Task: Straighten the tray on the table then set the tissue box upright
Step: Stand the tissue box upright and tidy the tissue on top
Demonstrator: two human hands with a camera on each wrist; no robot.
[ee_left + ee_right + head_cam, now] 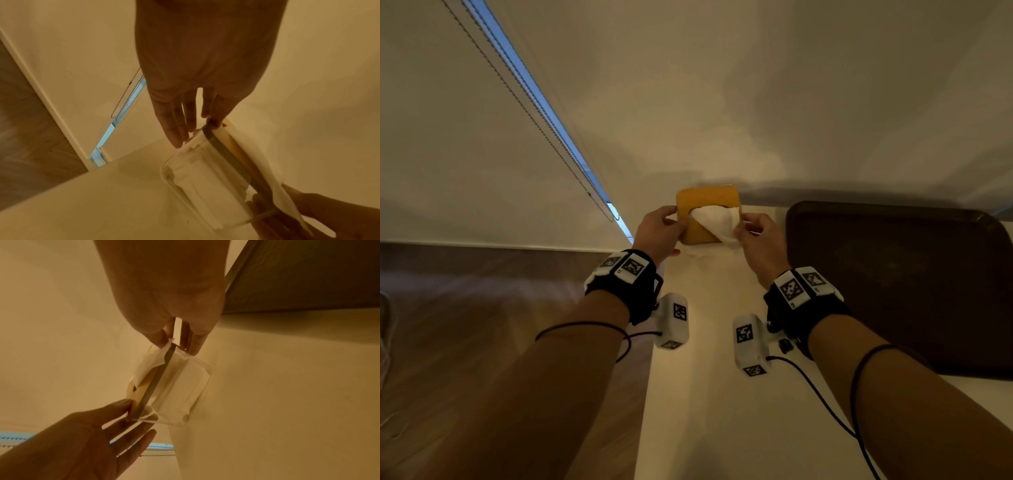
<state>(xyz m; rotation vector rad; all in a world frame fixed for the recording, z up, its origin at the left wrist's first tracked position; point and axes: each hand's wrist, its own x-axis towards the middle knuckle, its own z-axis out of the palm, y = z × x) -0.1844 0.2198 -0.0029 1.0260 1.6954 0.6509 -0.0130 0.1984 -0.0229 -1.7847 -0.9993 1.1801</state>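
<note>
I have the tissue box [702,222] at the table's [709,394] far edge, left hand [659,229] pinching its left side, right hand [758,240] its right. The wooden lid faces me, so it's on its side; tray [893,291] sits right of it

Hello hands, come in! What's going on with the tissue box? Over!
Left hand and right hand pinching tissue box by its lid edges. Box not yet upright. Tray alongside, apart. Nothing blocking.
</note>
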